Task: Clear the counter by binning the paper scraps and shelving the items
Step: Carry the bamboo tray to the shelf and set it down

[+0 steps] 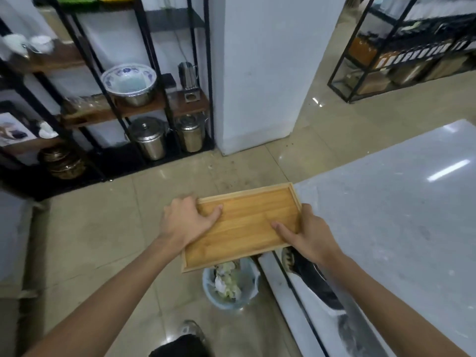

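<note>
I hold a rectangular wooden tray (244, 222) with both hands, in the air beside the corner of the grey counter (401, 202). My left hand (188, 220) grips its left end, thumb on the inside. My right hand (309, 235) grips the right end, thumb on the tray's floor. Nothing lies in the tray. Directly below it on the floor stands a light blue bin (229, 297) with a white liner, holding crumpled paper scraps (226, 279).
A black metal shelf rack (164, 104) stands at the far left with a blue-patterned bowl (128, 78), steel pots (149, 140) and a steel cup (188, 73). A white pillar (260, 73) rises behind. Another rack (401, 47) is at the far right. My shoe (190, 331) is near the bin.
</note>
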